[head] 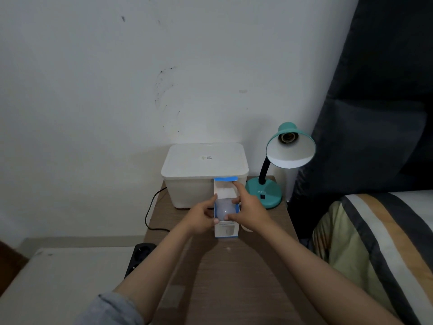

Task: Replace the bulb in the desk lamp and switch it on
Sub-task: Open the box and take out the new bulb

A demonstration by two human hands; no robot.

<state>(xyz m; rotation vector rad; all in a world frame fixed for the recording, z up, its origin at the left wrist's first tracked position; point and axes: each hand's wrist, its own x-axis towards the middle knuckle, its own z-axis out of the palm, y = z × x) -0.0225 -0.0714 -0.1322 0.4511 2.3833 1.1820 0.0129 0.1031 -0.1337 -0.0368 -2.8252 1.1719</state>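
Wooden nightstand (234, 277): left of the desk lamp (291, 152), left hand (201, 218) grips the box (226, 229), right hand (250, 211) pinches the bulb (222, 207). Unboxing seems underway; next, draw it straight out.

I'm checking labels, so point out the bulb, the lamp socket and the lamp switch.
bulb (223, 207): head view, on its rounded dome.
lamp socket (286, 137): head view, on its dark open mouth.
lamp switch (263, 197): head view, on its black rocker face.

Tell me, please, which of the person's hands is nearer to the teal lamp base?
Right. The right hand pinches the bulb in its box, just beside the lamp base; the left hand grips the box's opposite side, farther away.
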